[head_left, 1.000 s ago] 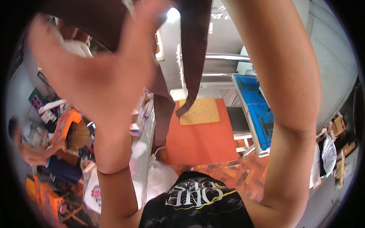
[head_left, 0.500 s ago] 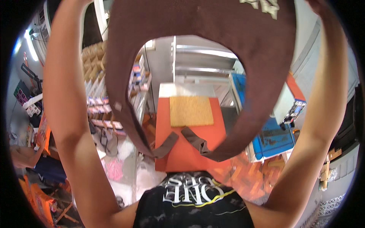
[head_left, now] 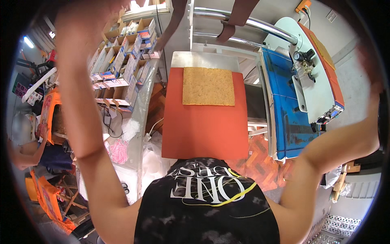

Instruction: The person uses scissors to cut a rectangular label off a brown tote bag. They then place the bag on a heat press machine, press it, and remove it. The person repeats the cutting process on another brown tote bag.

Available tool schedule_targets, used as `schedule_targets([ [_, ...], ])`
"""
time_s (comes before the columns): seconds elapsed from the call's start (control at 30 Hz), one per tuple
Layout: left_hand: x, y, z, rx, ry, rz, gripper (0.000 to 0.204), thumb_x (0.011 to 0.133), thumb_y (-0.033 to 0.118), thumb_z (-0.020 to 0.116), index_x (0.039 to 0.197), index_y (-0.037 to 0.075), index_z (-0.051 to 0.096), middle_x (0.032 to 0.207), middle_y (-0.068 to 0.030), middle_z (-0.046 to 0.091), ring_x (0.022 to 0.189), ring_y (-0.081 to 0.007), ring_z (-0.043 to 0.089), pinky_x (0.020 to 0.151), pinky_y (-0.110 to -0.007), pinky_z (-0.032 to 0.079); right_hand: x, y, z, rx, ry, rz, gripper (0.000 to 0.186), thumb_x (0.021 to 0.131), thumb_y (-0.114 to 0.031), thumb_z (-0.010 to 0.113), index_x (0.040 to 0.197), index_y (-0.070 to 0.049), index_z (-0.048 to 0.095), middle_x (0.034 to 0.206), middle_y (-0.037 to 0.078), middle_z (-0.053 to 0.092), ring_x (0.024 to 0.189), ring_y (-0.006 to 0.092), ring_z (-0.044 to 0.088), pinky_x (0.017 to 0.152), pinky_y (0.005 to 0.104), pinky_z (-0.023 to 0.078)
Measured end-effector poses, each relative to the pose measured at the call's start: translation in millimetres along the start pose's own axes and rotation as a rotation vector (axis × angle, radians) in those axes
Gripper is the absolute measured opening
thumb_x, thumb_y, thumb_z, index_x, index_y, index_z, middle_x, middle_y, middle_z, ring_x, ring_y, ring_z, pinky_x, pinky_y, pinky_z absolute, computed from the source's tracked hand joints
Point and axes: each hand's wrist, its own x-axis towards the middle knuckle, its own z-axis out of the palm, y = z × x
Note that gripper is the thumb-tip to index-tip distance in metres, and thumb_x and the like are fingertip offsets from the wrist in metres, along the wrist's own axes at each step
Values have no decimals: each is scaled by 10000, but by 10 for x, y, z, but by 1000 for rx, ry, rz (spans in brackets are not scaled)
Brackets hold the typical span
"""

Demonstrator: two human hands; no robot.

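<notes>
My left arm is raised, and my left hand (head_left: pixel 95 18) is smeared at the top left, its fingers not readable. On the right my raised right hand (head_left: pixel 369 61) is dark and blurred at the rim. Two hanging ends of a brown garment (head_left: pixel 243 12), long like legs or sleeves, come down from the top edge; the rest is out of view. Whether either hand still grips it is hidden. Below lies a tan rectangular pad (head_left: pixel 209 86) on a red-orange platen (head_left: pixel 205 130) in front of my black printed shirt.
A heat press (head_left: pixel 315 81) with a gauge and a blue platen (head_left: pixel 286 110) stands right. Open cardboard boxes (head_left: pixel 126 87) fill the left table. Metal rails (head_left: pixel 252 28) cross the back. Another person's arm (head_left: pixel 30 158) shows far left beside orange chairs (head_left: pixel 48 203).
The brown garment has swung up and away, leaving only its ends at the top. My right arm has moved outward to the right. The pad and platen show uncovered.
</notes>
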Motion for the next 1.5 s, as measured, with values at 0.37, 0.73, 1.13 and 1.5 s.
schedule_targets([
  [0.37,-2593,-780,2787,-1062,9,-1279,283,942,21,554,1222,51,584,1029,-9,600,818,-98,615,740,-274,550,-3016,2137,1724,-291,-708,939,347,854,-218,620,1137,-42,713,1019,187,733,1023,339,697,901,401,531],
  [0.73,-1404,-1550,3253,-855,-46,-1262,369,984,145,646,1300,-29,571,1185,-109,679,1019,-165,660,883,-322,540,-2079,3133,3039,-460,-660,1012,405,891,-398,710,994,-8,672,994,193,715,960,329,686,841,411,516],
  [1.13,-986,-2297,3949,5,-88,-913,424,890,264,749,1183,-28,654,1001,-231,721,972,-373,697,857,-436,524,-1866,3609,3359,-539,-458,903,384,924,-387,673,1056,-29,636,1053,208,704,1005,420,658,870,497,504],
  [1.5,-1205,-1553,4133,282,-307,-333,417,949,259,588,1351,147,580,1369,-80,567,1352,-313,454,1159,-559,309,-1964,3030,3892,-565,-881,401,717,998,-598,390,1546,-137,374,1617,74,324,1522,296,214,1240,542,116],
])
